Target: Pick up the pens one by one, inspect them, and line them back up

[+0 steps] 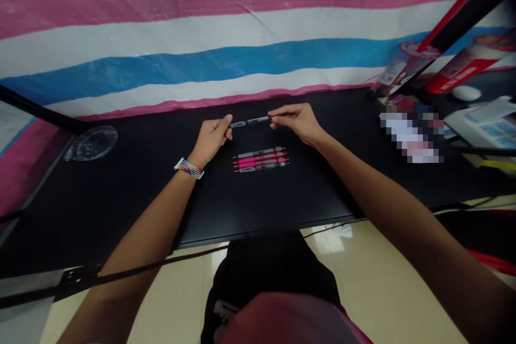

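Between my hands a grey and clear pen (252, 121) is held level, just above the black table (209, 209). My left hand (213, 137) pinches its grey end between thumb and fingers. The other end is in the closed fingertips of my right hand (297, 121). Just nearer to me, several pens lie side by side on the table: a grey pen (258, 153) at the far side, pink pens (252, 162) in the middle, and another grey pen (252, 169) closest to me. A woven colourful band (189, 168) is around my left wrist.
At the left lies a clear plastic lid (94, 142). On the right stand a cup with a red straw (407, 64), a red and white cup (459, 67), a white rounded object (466, 93) and a white box (489, 123). A striped sheet (226, 59) hangs behind the table.
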`<state>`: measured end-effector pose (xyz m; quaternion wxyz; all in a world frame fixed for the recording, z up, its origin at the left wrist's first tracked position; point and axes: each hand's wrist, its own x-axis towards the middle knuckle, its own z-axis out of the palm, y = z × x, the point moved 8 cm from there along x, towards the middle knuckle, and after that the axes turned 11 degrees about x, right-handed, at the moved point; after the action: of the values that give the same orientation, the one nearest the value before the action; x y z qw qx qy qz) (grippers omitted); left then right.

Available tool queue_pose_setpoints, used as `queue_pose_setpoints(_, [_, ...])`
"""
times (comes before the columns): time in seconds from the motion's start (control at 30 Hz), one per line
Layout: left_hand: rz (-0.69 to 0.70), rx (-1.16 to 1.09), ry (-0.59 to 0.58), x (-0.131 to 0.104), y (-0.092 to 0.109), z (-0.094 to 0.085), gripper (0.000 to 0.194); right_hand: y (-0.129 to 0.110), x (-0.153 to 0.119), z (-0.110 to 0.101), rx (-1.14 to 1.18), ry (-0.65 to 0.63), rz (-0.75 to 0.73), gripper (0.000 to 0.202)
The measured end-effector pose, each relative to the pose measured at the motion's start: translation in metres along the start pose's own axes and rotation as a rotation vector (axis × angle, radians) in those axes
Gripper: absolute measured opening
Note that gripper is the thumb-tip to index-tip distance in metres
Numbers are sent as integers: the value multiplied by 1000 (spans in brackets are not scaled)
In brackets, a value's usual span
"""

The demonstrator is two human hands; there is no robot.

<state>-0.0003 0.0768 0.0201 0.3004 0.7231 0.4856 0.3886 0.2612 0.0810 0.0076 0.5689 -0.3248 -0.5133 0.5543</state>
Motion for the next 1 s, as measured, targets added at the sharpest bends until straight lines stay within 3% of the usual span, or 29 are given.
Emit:
queue_pose_setpoints(0.07, [-11,-10,6,1,-3,0,69,-2,-1,2,5,-6,-12,32])
queue_pose_setpoints(0.2, [77,-107,26,2,2,0,34,2,0,0,58,33,29,38])
queue_pose_setpoints(0.4, [94,-151,22,5,-4,3,43,7,1,1,77,43,82,44])
queue_pose_setpoints(0.5, [136,-169,40,6,-6,2,80,9,0,1,74,41,87,43])
queue_pose_setpoints(0.63, [72,-118,26,5,-10,6,48,11,1,2,71,33,87,38])
queue_pose_setpoints(0.67, [75,-115,33,5,-10,5,47,12,1,2,70,34,86,37])
queue_pose_setpoints(0.8, [116,-128,75,4,-4,1,69,12,1,2,61,51,85,37])
queue_pose_setpoints(0.9, [65,-62,51,5,-4,2,35,12,1,3,66,49,74,39])
queue_pose_setpoints(1.0, [54,23,29,3,-1,4,44,12,1,3,83,52,66,38])
